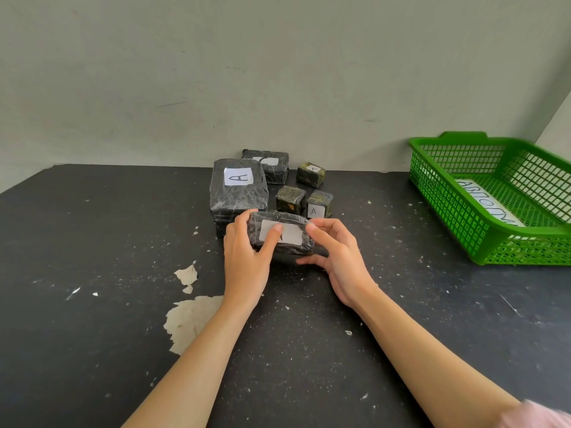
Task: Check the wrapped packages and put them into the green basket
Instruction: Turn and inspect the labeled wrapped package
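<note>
**Both hands hold one package**

The left hand (247,257) grips the left end of a black package (289,242), thumb across its white label. The right hand (338,261) curls round the right end, thumb underneath. The package is just in front of the others (238,193), over the table (92,304). The basket (445,196), well apart at right, holds a lettered sheet (488,202). The package's long axis runs left-right, label facing the camera.

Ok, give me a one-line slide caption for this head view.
Left hand and right hand grip a black film-wrapped package; the green plastic mesh basket stands to its right.
</note>
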{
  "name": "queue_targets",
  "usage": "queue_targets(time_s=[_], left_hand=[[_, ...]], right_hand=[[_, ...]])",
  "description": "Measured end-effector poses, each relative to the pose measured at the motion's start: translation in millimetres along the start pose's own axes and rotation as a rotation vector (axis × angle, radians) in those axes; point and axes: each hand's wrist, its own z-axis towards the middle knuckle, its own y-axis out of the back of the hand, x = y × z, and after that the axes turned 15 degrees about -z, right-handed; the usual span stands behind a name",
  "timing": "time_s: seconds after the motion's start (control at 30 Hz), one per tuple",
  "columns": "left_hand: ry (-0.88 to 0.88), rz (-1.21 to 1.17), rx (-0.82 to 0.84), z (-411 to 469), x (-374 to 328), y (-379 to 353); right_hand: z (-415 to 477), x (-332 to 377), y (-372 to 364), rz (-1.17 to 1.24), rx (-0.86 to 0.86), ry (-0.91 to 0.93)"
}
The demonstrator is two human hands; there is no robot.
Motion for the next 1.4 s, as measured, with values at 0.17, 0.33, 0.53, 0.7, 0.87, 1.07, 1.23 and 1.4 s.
queue_targets(time_s=[0.17,0.33,0.53,0.7,0.87,1.07,1.23,1.4], left_hand=[[0.017,-0.028,0.006,0.6,-1.8,1.2],[0.074,-0.104,0.020,2.3,-1.6,3.9],[0.150,-0.210,0.063,5.7,2.2,5.8],[0.048,-0.187,0.190,-0.4,-2.8,4.5],[-0.027,-0.090,0.149,0.5,2.8,2.2],[0.098,-0.219,0.181,1.7,0.2,4.6],[0.266,-0.483,0.331,6.8,-5.9,9.3],[0.303,-0.543,0.409,6.7,-10.8,13.9]], right_hand=[[0.9,0.7,0.6,0.032,-0.019,-0.018],[0.2,2.0,1.5,0.024,-0.023,-0.023],[1.6,4.0,5.4,0.036,-0.022,-0.052],[2.5,5.6,6.1,0.065,-0.049,-0.061],[2.1,4.3,5.7,0.022,-0.013,-0.024],[-1.3,3.8,8.3,0.042,0.053,0.050],[-6.8,2.7,0.1,-0.081,0.056,0.165],[-13.0,0.9,-11.7,-0.264,-0.007,0.285]])
